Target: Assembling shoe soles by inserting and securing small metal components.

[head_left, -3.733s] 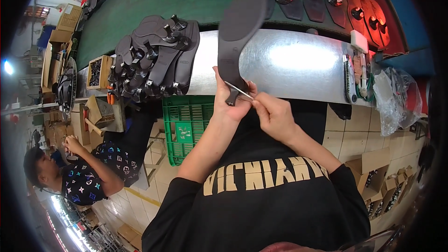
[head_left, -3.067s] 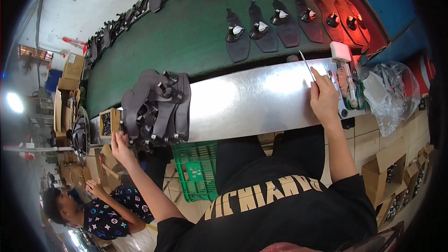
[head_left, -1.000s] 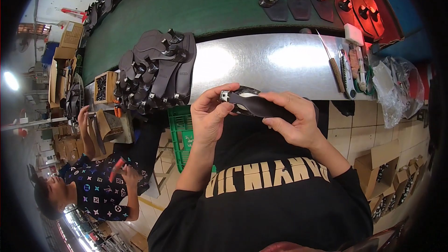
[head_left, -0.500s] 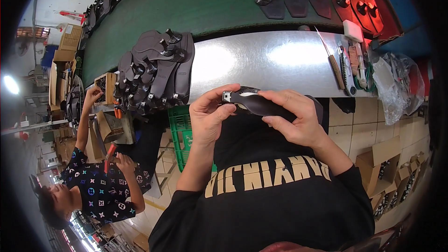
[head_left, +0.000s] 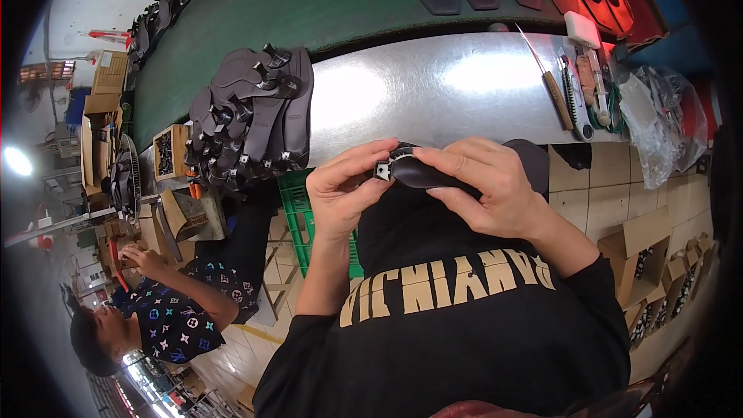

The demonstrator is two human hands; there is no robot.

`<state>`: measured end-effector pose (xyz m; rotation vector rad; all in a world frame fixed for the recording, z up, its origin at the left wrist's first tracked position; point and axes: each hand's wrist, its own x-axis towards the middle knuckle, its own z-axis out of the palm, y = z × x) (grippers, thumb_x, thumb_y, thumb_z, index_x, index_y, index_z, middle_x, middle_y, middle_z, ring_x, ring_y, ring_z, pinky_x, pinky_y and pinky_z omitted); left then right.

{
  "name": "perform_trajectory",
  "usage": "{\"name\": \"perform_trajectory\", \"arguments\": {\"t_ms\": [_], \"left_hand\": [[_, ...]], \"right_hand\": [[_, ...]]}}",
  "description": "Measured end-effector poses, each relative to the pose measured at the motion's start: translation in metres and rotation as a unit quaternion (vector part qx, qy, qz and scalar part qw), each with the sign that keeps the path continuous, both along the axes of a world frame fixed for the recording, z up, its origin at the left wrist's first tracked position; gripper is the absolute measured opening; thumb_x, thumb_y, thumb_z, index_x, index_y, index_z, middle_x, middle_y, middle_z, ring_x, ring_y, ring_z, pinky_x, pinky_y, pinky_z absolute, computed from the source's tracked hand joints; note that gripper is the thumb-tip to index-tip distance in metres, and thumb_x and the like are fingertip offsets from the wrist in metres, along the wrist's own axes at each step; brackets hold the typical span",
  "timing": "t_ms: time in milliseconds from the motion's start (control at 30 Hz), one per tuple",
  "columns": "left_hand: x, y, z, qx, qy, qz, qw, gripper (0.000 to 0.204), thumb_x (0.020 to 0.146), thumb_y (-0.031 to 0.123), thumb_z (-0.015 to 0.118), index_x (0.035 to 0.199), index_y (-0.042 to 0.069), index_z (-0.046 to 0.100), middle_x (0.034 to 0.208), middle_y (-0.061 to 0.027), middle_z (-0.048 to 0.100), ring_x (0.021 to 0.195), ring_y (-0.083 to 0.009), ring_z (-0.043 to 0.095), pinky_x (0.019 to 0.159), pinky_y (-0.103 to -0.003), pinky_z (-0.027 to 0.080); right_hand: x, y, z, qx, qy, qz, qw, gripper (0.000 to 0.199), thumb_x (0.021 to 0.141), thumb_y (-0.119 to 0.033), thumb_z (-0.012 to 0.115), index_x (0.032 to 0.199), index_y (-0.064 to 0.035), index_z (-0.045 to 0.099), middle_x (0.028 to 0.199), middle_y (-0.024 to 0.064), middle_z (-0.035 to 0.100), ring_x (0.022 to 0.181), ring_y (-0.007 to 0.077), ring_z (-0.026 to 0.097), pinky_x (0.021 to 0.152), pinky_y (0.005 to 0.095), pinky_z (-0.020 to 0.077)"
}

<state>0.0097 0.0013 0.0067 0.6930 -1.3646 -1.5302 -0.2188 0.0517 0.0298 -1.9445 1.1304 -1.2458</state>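
Above my lap, at the near edge of the metal bench (head_left: 457, 120), both hands hold a dark sandal part (head_left: 422, 174) with a smooth curved sole. A glossy black strap and a small square silvery piece show at its left end. My left hand (head_left: 338, 190) pinches beside that square piece, thumb below and fingers above. My right hand (head_left: 487, 186) wraps the middle of the sole, thumb underneath and fingers on top. The sole's rounded end (head_left: 532, 161) sticks out behind the right hand. The right hand hides much of the rest.
A pile of dark sandal parts (head_left: 298, 124) lies left on the bench. Behind runs a green belt (head_left: 333, 0) with more soles. An awl (head_left: 559, 104), a utility knife (head_left: 574, 93) and a plastic bag (head_left: 662, 124) lie right. A co-worker (head_left: 182, 306) stands left.
My right hand has shifted slightly left along the sole, and the square end has tilted downward. The co-worker's hand has left the wooden box; both their hands are now at the red tool.
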Motion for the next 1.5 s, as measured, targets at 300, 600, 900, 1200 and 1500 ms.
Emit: {"name": "perform_trajectory", "arguments": {"t_ms": [300,600,900,1200,1500], "left_hand": [[0.007,-0.005,-0.003,-0.006,-0.029,-0.045,0.999,0.039,0.071,-0.018,0.064,0.107,-0.005,0.069,0.120,-0.0282,0.061,0.104,-0.0257,0.065,0.086,-0.029,0.053],[0.001,-0.006,-0.001,-0.013,-0.075,-0.070,0.995,0.041,0.074,-0.016,0.061,0.113,-0.005,0.067,0.126,-0.0259,0.059,0.108,-0.0230,0.064,0.082,-0.025,0.054],[-0.012,0.003,-0.009,0.097,-0.100,-0.060,0.988,0.044,0.089,-0.011,0.045,0.130,0.001,0.056,0.138,-0.0201,0.050,0.111,-0.0209,0.061,0.076,-0.026,0.060],[-0.017,0.011,-0.019,0.148,-0.063,0.007,0.987,0.045,0.082,-0.015,0.051,0.125,-0.001,0.060,0.131,-0.0212,0.056,0.102,-0.0184,0.064,0.070,-0.025,0.060],[-0.021,0.008,-0.016,0.132,-0.074,0.027,0.988,0.043,0.080,-0.014,0.053,0.120,-0.003,0.062,0.123,-0.0212,0.061,0.095,-0.0168,0.066,0.065,-0.023,0.059]], "right_hand": [[0.000,0.000,0.001,-0.029,0.059,-0.004,0.998,0.043,0.074,-0.008,0.073,0.115,-0.0005,0.062,0.085,0.0116,0.062,0.077,0.0283,0.062,0.069,0.0370,0.0494],[0.005,-0.004,0.000,-0.003,0.089,-0.017,0.996,0.043,0.075,-0.006,0.072,0.116,0.0006,0.061,0.083,0.0124,0.061,0.075,0.0301,0.061,0.069,0.0366,0.0485],[0.005,-0.004,-0.026,0.136,-0.048,-0.017,0.989,0.016,0.079,-0.006,0.066,0.095,-0.0037,0.065,0.086,0.0108,0.065,0.077,0.0301,0.064,0.070,0.0376,0.0495],[0.001,-0.009,-0.024,0.076,0.073,0.021,0.994,0.022,0.072,-0.008,0.074,0.093,-0.0077,0.068,0.086,0.0086,0.059,0.078,0.0275,0.060,0.067,0.0364,0.0473],[0.005,0.000,-0.033,0.106,0.021,0.000,0.994,0.027,0.066,-0.012,0.079,0.090,-0.0097,0.065,0.088,0.0074,0.056,0.078,0.0261,0.058,0.067,0.0350,0.0460]]}}
